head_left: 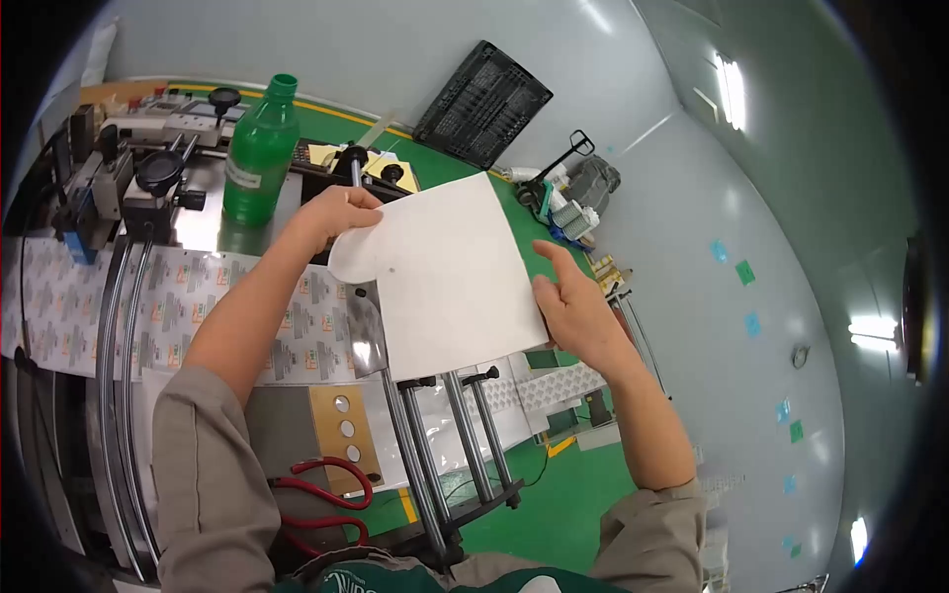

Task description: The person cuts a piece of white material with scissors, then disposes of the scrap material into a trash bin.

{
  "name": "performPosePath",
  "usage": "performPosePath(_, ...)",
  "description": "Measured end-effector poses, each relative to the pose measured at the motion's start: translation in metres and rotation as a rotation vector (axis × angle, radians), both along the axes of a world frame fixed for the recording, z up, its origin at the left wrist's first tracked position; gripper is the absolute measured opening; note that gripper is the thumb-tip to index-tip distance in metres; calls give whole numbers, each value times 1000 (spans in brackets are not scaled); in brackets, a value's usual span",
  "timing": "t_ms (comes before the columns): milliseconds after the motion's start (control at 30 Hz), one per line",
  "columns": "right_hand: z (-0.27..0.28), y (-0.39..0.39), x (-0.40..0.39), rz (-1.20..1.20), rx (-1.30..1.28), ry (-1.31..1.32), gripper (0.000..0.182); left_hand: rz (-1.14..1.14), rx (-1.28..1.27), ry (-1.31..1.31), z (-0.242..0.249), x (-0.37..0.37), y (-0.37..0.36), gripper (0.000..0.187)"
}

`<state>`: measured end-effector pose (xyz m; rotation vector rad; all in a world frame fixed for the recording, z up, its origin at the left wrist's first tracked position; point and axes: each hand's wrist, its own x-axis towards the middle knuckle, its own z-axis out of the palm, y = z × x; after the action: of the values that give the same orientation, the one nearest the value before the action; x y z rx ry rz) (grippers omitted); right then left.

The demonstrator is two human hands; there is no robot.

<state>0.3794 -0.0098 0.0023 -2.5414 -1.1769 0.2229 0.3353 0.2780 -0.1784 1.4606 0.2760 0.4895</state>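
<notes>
A white sheet (455, 277) with a rounded tab at its left side is held up in front of me, above the machine's metal rods. My left hand (339, 212) pinches its upper left part near the tab. At the sheet's right edge is my right hand (573, 304), its index finger raised apart from the thumb; whether it grips the edge is unclear. Under my left forearm, a printed film web (217, 311) runs across the machine. Behind my left hand, a green bottle (259, 158) with a white label stands upright on the metal surface.
Red-handled scissors (326, 491) lie at the lower left beside a brown plate (341, 435) with round holes. Metal rods (425, 465) extend towards me. A black pallet (484, 104) leans on the far wall, with a pallet jack (554, 168) nearby. Black knobs (160, 173) stick up at left.
</notes>
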Motion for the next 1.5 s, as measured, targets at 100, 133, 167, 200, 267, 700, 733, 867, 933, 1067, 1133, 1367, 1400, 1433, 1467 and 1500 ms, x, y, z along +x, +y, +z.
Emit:
performPosePath(100, 3, 8, -24, -32, -314, -403, 49, 13, -14, 41, 1, 0, 0, 30)
performPosePath(133, -2, 7, -20, -16, -322, -402, 49, 14, -21, 51, 3, -3, 0, 31)
performPosePath(167, -8, 4, -10, 118, -286, -549, 49, 41, -44, 11, -3, 2, 1, 25)
performPosePath(200, -9, 4, -4, 256, -244, -697, 49, 42, -28, 15, -2, 4, 2, 25)
performPosePath(267, -7, 9, 2, 254, -376, -658, 50, 32, -68, 2, -4, 5, 2, 25)
performPosePath(700, -17, 102, 45, 307, -624, -936, 52, -40, -16, -32, -8, 3, 6, 28)
performPosePath(733, -21, 105, 44, 351, -630, -938, 52, -35, -21, -33, -9, 3, 7, 28)
performPosePath(867, -42, 106, 27, 506, -656, -890, 53, 36, 2, -60, -17, 7, 8, 35)
performPosePath(933, -52, 99, 16, 640, -656, -848, 53, 58, 9, -54, -25, 9, 11, 39)
performPosePath(1067, -58, 96, -3, 755, -719, -758, 52, 116, 24, 31, -30, 3, 13, 43)
performPosePath(1133, -57, 111, 1, 750, -756, -763, 51, 101, -77, 16, -38, 7, 15, 44)
performPosePath(1367, -75, 142, 8, 693, -759, -804, 56, 104, -120, -89, -44, 5, 13, 38)
performPosePath(1400, -73, 134, 4, 756, -744, -815, 57, 118, -131, -106, -45, 4, 14, 37)
performPosePath(1433, -72, 121, 0, 793, -744, -811, 59, 128, -135, -121, -48, 6, 17, 37)
performPosePath(1467, -71, 105, -4, 836, -739, -799, 59, 139, -101, -115, -52, 8, 21, 37)
performPosePath(1500, -69, 91, -10, 876, -734, -787, 59, 147, -66, -110, -54, 9, 23, 38)
